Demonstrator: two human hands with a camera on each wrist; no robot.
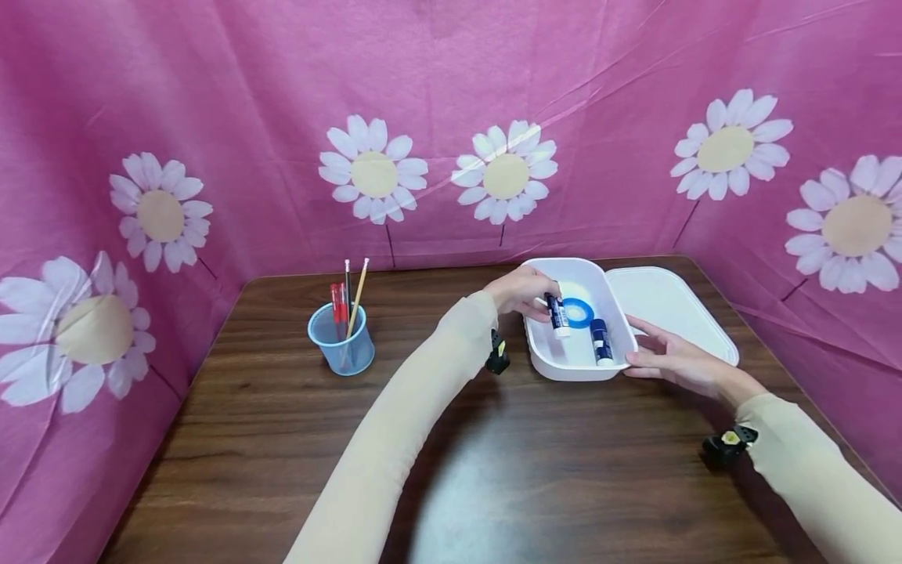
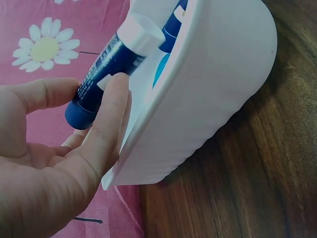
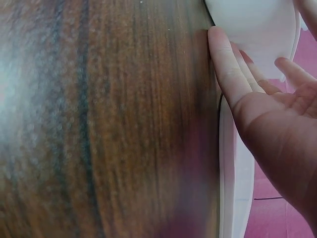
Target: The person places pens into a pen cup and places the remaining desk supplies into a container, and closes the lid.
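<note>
My left hand (image 1: 523,291) pinches a dark blue glue stick (image 2: 106,74) with a white end between thumb and fingers. It hangs tilted over the left part of a white plastic box (image 1: 578,373), overlapping the opening in the head view. Inside the box lie a second blue glue stick (image 1: 600,338) and a blue ring-shaped roll (image 1: 579,313). With fairly straight fingers my right hand (image 1: 669,359) touches the box's outer wall at its near right corner. In the right wrist view the fingers (image 3: 229,69) extend along the box's side, close to the tabletop.
A white lid (image 1: 669,305) lies flat to the right of the box, partly behind it. On the left stands a light blue mesh cup (image 1: 352,354) with pencils and red pens. Behind the brown wooden table (image 1: 282,454) hangs a pink cloth (image 1: 437,63) with daisies.
</note>
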